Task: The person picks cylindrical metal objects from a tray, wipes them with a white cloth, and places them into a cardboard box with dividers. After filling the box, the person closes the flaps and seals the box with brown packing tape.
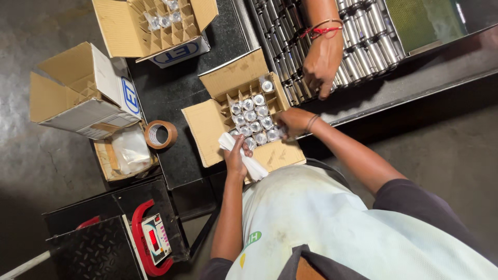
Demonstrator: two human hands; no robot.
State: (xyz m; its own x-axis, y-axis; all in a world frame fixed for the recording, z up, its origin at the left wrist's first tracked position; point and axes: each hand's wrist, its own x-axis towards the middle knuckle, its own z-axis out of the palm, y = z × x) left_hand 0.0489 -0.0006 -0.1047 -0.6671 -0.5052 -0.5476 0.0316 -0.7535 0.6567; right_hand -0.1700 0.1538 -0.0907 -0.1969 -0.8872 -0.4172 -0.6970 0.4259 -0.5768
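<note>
A divided carton (244, 122) of wrapped metal cylinders (252, 118) sits at the table's (176, 88) near edge, a tape roll (160, 134) just left, the parts tray (332, 41) behind-right.

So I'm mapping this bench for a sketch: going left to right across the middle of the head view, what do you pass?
Open empty carton → tape roll → left hand holding white sleeves → divided box of wrapped metal parts → right hand → another person's hand.

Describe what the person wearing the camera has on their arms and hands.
Both hands are bare, with no gloves. The left hand has nothing on its wrist, and the forearm is uncovered up to a dark short sleeve. The right hand has a thin dark band around the wrist; its arm is bare up to a dark short sleeve.
</note>
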